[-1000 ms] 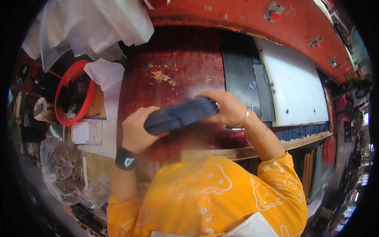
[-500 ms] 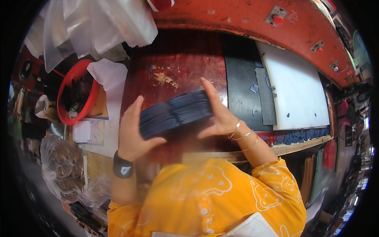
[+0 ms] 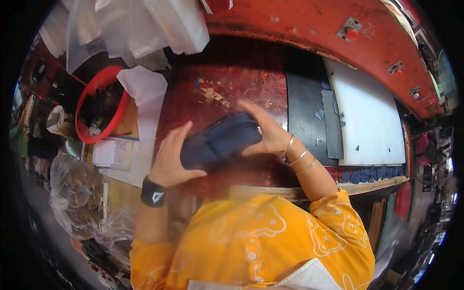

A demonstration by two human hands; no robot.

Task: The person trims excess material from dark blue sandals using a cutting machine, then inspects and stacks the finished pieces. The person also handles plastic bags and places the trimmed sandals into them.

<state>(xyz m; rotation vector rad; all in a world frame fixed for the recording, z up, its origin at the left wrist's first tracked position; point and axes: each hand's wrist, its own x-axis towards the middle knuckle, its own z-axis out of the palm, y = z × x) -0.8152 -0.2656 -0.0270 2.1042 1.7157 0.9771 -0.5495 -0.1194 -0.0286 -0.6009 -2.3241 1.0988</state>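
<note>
A thick stack of dark blue cut pieces (image 3: 221, 139) is gripped at its two ends between my hands, tilted with its right end higher. At the left end, my left hand (image 3: 170, 157) presses with its thumb underneath and fingers along the side. My right hand (image 3: 266, 131) clasps the other end, fingers over the top corner and thumb below. The stack is blurred by motion, so single layers hardly show. It is held above the worn red tabletop (image 3: 241, 77).
To the right lie a black sheet (image 3: 304, 87), a white board (image 3: 369, 116) and a row of small dark blue pieces (image 3: 372, 174). A red machine beam (image 3: 290, 24) spans the back. At left stand a red basket (image 3: 126, 104) and clear plastic bags (image 3: 72, 198).
The view has shifted a little, moving the table and boards rightward in the picture. My hands have turned the stack, and its layered edge shows less distinctly now.
</note>
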